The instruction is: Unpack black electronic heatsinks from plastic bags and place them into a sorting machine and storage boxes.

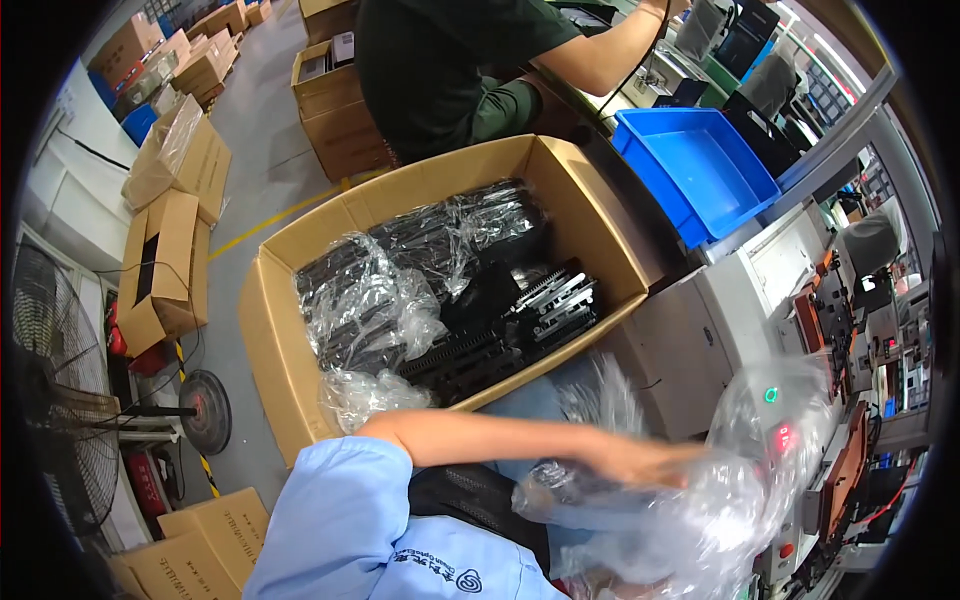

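The left hand (645, 462) is overlapping clear plastic film (695, 515) beside the carton (268, 350) (grip too blurred to tell); the right hand is not showing. Film handling is apparently proceeding, next requiring a firm pinch.

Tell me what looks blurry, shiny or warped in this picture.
In the head view, the left hand and loose plastic are blurred; also in the head view, glare streaks the wrap in the box; same view, the blue bin looks sharper, while outer parts look warped, with black corners.
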Available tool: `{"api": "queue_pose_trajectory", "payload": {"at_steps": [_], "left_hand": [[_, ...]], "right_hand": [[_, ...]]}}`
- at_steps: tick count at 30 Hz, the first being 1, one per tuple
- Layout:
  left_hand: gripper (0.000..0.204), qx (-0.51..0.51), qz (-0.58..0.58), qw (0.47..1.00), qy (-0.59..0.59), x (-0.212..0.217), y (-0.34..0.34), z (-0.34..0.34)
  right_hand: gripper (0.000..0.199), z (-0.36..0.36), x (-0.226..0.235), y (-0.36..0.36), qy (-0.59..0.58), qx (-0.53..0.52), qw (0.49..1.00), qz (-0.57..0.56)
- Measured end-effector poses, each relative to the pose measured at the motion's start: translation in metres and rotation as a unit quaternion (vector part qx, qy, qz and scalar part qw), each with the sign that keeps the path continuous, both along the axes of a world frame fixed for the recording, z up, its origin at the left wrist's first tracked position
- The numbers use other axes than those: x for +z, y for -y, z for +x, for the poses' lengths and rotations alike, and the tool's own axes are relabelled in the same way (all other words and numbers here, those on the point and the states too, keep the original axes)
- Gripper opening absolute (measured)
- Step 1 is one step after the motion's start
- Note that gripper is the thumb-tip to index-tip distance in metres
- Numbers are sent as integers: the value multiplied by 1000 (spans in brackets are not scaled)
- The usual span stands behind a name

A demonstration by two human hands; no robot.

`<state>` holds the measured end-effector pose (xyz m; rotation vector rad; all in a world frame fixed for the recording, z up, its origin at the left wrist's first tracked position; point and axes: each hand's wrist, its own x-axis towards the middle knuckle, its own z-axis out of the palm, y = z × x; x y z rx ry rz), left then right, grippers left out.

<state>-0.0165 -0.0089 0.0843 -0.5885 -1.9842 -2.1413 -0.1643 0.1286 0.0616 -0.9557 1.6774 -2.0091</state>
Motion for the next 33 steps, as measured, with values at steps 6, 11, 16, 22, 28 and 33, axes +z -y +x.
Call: {"api": "queue_pose_trajectory", "payload": {"at_steps": [6, 11, 16, 22, 28, 33], "left_hand": [[53, -122, 144, 963, 193, -100, -74, 15], [36, -66, 466, 851, 235, -94, -55, 16], [34, -20, 604, 784, 140, -133, -24, 20], [39, 243, 399, 860, 205, -80, -13, 44], [37, 253, 290, 921, 64, -111, 0, 26], [37, 242, -14, 968, 56, -82, 0, 25]], "right_hand": [[53, 109, 21, 16, 36, -141, 988, -44], [37, 16, -56, 2, -612, -180, 764, 99], [45, 83, -57, 1, -574, 79, 781, 236], [46, 98, -43, -9, -501, 243, 763, 328], [73, 108, -3, 10, -572, -96, 795, 179], [79, 89, -30, 20, -211, 32, 975, 58]]}}
